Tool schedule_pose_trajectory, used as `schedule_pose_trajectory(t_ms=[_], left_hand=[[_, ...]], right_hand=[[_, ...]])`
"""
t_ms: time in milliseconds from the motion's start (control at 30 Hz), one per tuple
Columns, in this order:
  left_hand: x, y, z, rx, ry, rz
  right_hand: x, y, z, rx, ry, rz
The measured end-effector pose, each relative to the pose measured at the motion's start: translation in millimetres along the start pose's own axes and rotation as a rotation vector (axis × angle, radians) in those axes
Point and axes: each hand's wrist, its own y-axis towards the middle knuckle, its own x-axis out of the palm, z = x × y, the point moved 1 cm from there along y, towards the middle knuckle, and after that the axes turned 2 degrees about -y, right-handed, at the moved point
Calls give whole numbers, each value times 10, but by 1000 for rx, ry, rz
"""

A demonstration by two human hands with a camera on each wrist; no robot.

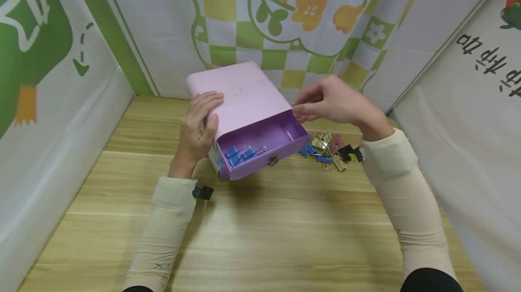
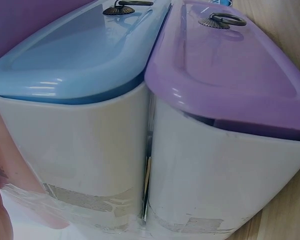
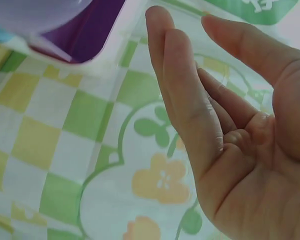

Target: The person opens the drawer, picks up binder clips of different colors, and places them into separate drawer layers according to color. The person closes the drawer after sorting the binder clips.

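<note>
A pink-topped drawer box [image 1: 240, 93] stands at an angle on the table with its purple drawer [image 1: 268, 156] pulled partway out. Several blue binder clips [image 1: 244, 155] lie at the drawer's left end. My left hand [image 1: 198, 124] rests on the box's left top edge, fingers spread over the pink surface and thumb near the front corner. Beside the box's right edge hovers my right hand [image 1: 331, 102]; in the right wrist view its relaxed fingers [image 3: 182, 75] hold nothing. Drawer fronts in blue [image 2: 80, 55] and purple [image 2: 235, 65] fill the left wrist view.
A loose pile of binder clips [image 1: 325, 147], gold, blue, red and black, lies on the wooden table [image 1: 260, 237] right of the drawer. Printed cloth walls [image 1: 236, 2] enclose the back and sides.
</note>
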Motion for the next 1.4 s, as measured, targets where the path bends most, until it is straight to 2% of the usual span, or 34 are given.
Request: schedule_pose_trajectory(t_ms=[200,367,600,800,967,1133,1400], left_hand=[[-6,12,6,2,11,0],[-13,33,4,9,13,3],[-26,39,-10,7,16,8],[-34,37,-15,0,30,11],[-24,27,-12,0,20,10],[-13,20,-9,-2,14,6],[4,-6,-1,-4,8,0]], right_hand=[[-88,-102,177,68,47,41],[-103,-124,366,112,45,46],[-30,-43,665,160,92,44],[76,98,898,165,95,48],[166,214,1085,178,40,45],[247,351,1276,175,-66,53],[393,578,1445,214,-197,37]])
